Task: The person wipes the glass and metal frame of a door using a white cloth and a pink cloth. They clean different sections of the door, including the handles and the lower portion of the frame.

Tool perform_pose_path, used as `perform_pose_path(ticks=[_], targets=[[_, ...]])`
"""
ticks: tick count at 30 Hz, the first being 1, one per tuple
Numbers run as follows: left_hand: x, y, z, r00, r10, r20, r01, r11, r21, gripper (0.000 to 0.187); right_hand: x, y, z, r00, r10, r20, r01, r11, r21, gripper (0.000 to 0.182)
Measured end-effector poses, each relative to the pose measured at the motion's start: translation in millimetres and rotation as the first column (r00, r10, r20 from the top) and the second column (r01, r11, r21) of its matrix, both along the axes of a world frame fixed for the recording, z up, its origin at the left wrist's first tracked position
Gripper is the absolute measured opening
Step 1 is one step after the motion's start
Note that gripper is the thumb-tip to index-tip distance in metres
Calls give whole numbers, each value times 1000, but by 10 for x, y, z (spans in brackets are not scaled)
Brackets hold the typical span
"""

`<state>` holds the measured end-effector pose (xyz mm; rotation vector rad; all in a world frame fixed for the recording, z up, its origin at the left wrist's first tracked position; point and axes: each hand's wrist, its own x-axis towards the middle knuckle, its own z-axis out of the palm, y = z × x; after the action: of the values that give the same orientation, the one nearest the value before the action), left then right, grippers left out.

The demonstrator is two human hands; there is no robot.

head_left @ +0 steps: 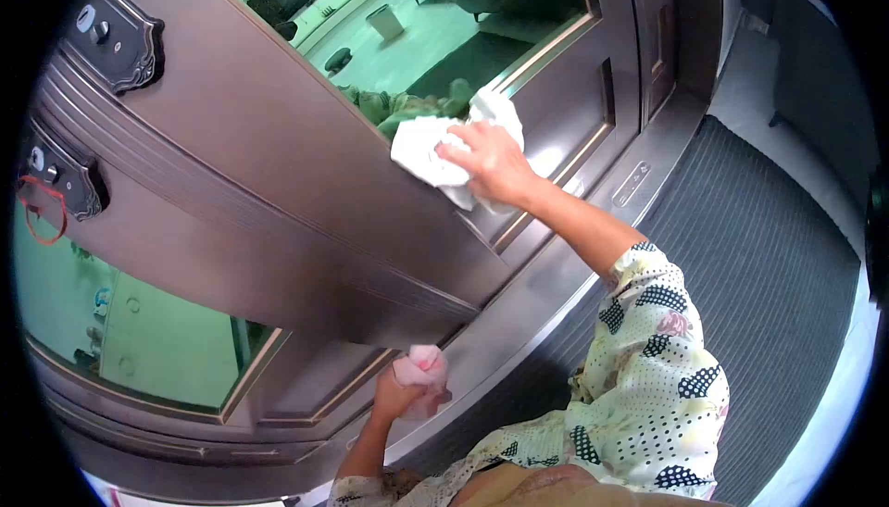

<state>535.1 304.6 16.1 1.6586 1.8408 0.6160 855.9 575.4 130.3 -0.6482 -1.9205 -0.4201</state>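
My right hand (pixel 491 162) presses a crumpled white cloth (pixel 428 148) against the lower edge of a glass pane (pixel 463 58) in a brown metal door (pixel 278 150). Its fingers are bent over the cloth, and part of the cloth bunches up beyond them. Lower down, my left hand (pixel 396 394) grips a pale pink object (pixel 422 366) with a rounded end. Its exact kind I cannot make out. This hand is close to the bottom panel of the other door section, above the metal sill.
Two dark ornate lock plates (pixel 113 37) are on the door at the left, and a red loop (pixel 42 211) hangs from the lower one. A ribbed dark mat (pixel 759 238) lies to the right of the metal sill (pixel 593 229). Furniture shows through or in the glass.
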Motion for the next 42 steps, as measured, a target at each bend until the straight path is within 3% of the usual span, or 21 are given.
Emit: perform_pose_path(ticks=[2, 3, 4, 7, 9, 11, 13, 17, 19, 20, 22, 24, 25, 26, 29, 31, 34, 36, 37, 40, 42], targets=[[-46, -20, -135, 998, -5, -61, -1, 995, -100, 55, 160, 417, 44, 984, -147, -103, 160, 979, 127, 46], [-87, -71, -226, 996, -10, -92, -4, 988, -152, 55, 255, 443, 232, 967, -187, -175, 203, 976, 75, 45], [-137, -138, -303, 998, 23, 65, -16, 995, -101, 55, 386, 721, 289, 937, -259, -233, 300, 940, 162, 45], [-196, -228, -372, 993, -20, -112, 10, 996, -91, 58, 932, 1328, 520, 766, -481, -426, 594, 783, 184, 51], [-218, -234, -403, 995, -38, -96, 19, 982, -188, 61, 1433, 1610, 529, 569, -752, -334, 739, 645, -195, 39], [-235, -238, -414, 992, -53, -116, 25, 974, -227, 67, 1825, 1537, 545, 461, -887, 4, 777, 402, -485, 34], [-327, -250, -522, 985, -110, -132, 75, 966, -246, 68, 2161, 1527, 448, 464, -867, 180, 836, 362, -412, 31], [-242, -109, -554, 975, -157, -161, 115, 964, -239, 67, 2220, 1591, 315, 555, -832, 17, 720, 469, -512, 30], [-62, -57, -259, 998, -65, -22, 55, 946, -318, 68, 2136, 1388, 340, 605, -794, -64, 620, 520, -588, 36], [26, -10, -169, 999, -9, 49, 26, 936, -352, 68, 2122, 1342, 324, 663, -731, -160, 509, 597, -620, 45], [-127, -25, -448, 1000, -19, 15, 22, 976, -218, 60, 2022, 1156, 436, 777, -515, -361, 210, 754, -623, 50], [-229, -107, -727, 999, 51, 10, -48, 980, -190, 56, 1575, 801, 678, 800, -257, -542, 64, 935, -349, 44], [-244, -156, -821, 992, 124, 18, -116, 965, -236, 56, 1321, 635, 896, 871, -174, -459, 154, 985, -80, 44], [-254, -233, -902, 981, 194, 19, -181, 941, -286, 56, 1040, 464, 1140, 898, -39, -439, 66, 997, 46, 48], [-50, -476, -1039, 734, 520, 437, -419, 853, -311, 50, 242, 303, 1776, 972, 106, -210, 13, 867, 498, 46], [69, -502, -916, 737, 531, 418, -433, 846, -311, 50, -195, 460, 2151, 979, 174, -105, -63, 751, 658, 35], [182, -388, -563, 871, 455, 184, -396, 873, -283, 51, -227, 893, 2573, 966, 210, -151, -54, 734, 677, 36], [240, -266, -306, 899, 424, 110, -389, 887, -248, 51, 118, 1264, 2675, 926, 137, -351, 135, 749, 649, 49], [283, -220, -168, 901, 420, 114, -389, 894, -222, 51, 440, 1610, 2577, 922, 58, -383, 214, 748, 628, 60], [465, 14, 345, 893, 387, 231, -377, 922, -89, 54, 1515, 2229, 2354, 848, -146, -509, 428, 754, 498, 62], [462, 202, 671, 936, 307, 173, -307, 951, -28, 60, 1920, 2309, 2518, 716, -351, -604, 535, 832, 151, 62]])
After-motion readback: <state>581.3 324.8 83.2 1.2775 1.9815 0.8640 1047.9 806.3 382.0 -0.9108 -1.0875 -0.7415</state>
